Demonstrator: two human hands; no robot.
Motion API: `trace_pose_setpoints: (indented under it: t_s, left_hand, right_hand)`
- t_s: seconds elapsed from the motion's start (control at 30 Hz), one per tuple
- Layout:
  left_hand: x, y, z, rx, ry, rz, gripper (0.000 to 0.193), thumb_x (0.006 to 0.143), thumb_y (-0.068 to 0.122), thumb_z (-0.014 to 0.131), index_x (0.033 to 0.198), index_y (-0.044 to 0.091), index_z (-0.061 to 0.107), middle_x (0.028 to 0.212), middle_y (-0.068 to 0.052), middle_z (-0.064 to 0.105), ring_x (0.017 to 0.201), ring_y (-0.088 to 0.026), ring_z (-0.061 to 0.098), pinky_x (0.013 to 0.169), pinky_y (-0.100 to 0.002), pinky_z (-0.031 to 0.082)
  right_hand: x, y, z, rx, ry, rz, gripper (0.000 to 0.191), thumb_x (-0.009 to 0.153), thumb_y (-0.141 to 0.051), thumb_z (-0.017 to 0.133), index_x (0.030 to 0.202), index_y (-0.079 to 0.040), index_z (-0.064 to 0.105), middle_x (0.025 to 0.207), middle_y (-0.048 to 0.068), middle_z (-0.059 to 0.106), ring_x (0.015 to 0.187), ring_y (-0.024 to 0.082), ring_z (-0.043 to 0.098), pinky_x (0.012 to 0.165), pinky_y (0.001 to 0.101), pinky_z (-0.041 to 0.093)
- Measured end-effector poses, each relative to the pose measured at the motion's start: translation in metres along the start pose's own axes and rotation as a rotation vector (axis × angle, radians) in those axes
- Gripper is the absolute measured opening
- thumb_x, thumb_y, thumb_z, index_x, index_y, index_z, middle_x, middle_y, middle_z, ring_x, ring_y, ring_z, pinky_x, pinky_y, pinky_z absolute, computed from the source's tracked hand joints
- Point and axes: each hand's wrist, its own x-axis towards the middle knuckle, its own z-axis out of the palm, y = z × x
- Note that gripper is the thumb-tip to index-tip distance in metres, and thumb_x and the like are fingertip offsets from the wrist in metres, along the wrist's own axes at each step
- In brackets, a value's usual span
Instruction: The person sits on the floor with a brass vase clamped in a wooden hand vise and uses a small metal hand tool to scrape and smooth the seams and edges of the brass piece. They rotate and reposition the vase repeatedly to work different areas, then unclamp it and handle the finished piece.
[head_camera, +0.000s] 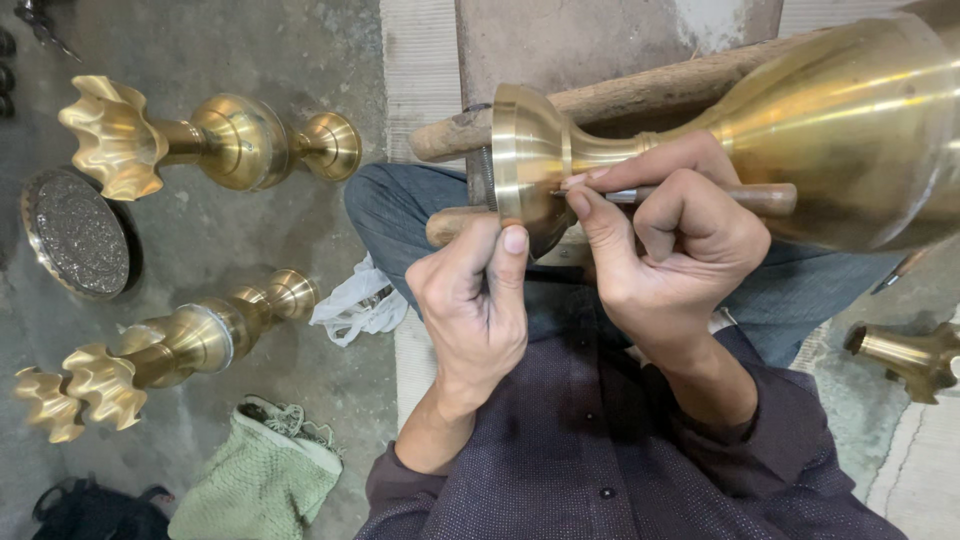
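Observation:
A large brass vase-shaped piece (850, 130) lies on its side across a wooden beam (640, 90), its round base (525, 160) toward the left. My right hand (670, 250) grips a thin metal tool with a wooden handle (745, 197), its tip pressed against the brass base. My left hand (475, 300) is curled just below the base, thumb up against its rim, and seems to close on the end of a wooden stick (445, 225).
Two brass stands with fluted ends (200, 140) (160, 350) lie on the concrete floor at left beside an engraved round plate (75, 235). A green cloth (260, 475), a white plastic bag (355, 305) and another brass part (910, 360) lie nearby.

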Motion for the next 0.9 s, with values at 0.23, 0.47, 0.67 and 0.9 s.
trace_pose_setpoints:
  t_s: [0.23, 0.47, 0.67, 0.9]
  left_hand:
    - [-0.006, -0.013, 0.006, -0.043, -0.011, 0.112, 0.017, 0.107, 0.012, 0.06, 0.101, -0.004, 0.064, 0.081, -0.012, 0.061, 0.068, -0.02, 0.06, 0.063, -0.029, 0.046]
    - [-0.01, -0.034, 0.007, 0.035, -0.046, 0.259, 0.011, 0.104, 0.008, 0.067, 0.1, -0.002, 0.064, 0.086, -0.014, 0.065, 0.071, -0.028, 0.066, 0.063, -0.032, 0.051]
    - [-0.008, -0.031, 0.003, 0.043, -0.044, 0.234, 0.015, 0.101, 0.008, 0.068, 0.092, -0.003, 0.064, 0.074, -0.01, 0.057, 0.061, -0.024, 0.058, 0.058, -0.033, 0.044]
    - [-0.005, -0.011, 0.004, 0.034, -0.011, 0.096, 0.022, 0.104, 0.009, 0.069, 0.087, -0.002, 0.059, 0.069, -0.01, 0.048, 0.051, -0.02, 0.048, 0.053, -0.029, 0.037]
  right_hand:
    - [-0.002, 0.006, 0.003, 0.03, 0.041, 0.013, 0.057, 0.098, 0.013, 0.083, 0.072, -0.006, 0.036, 0.101, 0.012, 0.069, 0.084, 0.007, 0.063, 0.073, 0.0181, 0.049]
    - [-0.002, 0.007, 0.0, 0.004, 0.031, 0.02, 0.056, 0.092, 0.014, 0.081, 0.07, -0.008, 0.035, 0.1, 0.012, 0.067, 0.082, 0.009, 0.064, 0.072, 0.0194, 0.051]
    - [-0.003, 0.004, -0.001, 0.025, -0.007, 0.008, 0.06, 0.097, 0.016, 0.081, 0.068, -0.007, 0.034, 0.099, 0.012, 0.066, 0.09, 0.013, 0.072, 0.074, 0.0198, 0.055]
    - [0.0, 0.001, -0.002, 0.025, 0.001, 0.027, 0.057, 0.088, 0.017, 0.078, 0.065, -0.008, 0.032, 0.095, 0.012, 0.064, 0.093, 0.018, 0.074, 0.072, 0.0227, 0.056]
